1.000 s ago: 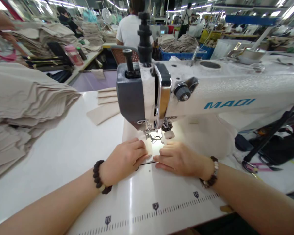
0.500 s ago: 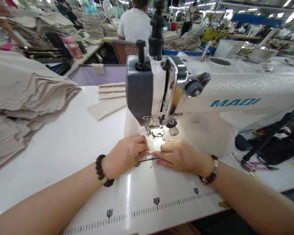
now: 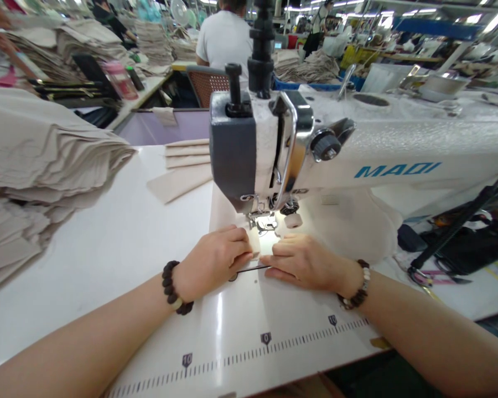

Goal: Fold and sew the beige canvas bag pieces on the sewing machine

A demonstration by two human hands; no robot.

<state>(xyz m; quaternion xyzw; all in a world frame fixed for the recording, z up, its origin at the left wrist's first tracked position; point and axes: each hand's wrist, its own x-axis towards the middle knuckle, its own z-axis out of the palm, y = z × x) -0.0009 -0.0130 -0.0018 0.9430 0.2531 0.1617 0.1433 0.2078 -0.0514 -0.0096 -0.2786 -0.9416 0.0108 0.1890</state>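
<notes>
A beige fabric piece [image 3: 348, 226] lies on the machine bed and runs under the head of a white sewing machine [image 3: 398, 157]. My left hand [image 3: 219, 254] presses its curled fingers on the near edge of this fabric, just left of the lit presser foot [image 3: 266, 223]. To the right of the foot, my right hand [image 3: 302, 262] pinches the same edge, its fingertips close to those of the left. The fingers partly cover the fabric between them. Both wrists wear beaded bracelets.
Piled beige fabric [image 3: 45, 149] covers the left of the table, with folded strips [image 3: 186, 160] behind the bed. A ruler scale [image 3: 265, 348] marks the front edge. Pink-handled snips [image 3: 444, 279] lie at the right. A person in a white shirt [image 3: 224, 41] sits beyond the machine.
The view has shifted very slightly. Both hands stay at the fabric edge by the presser foot, with almost no visible movement.
</notes>
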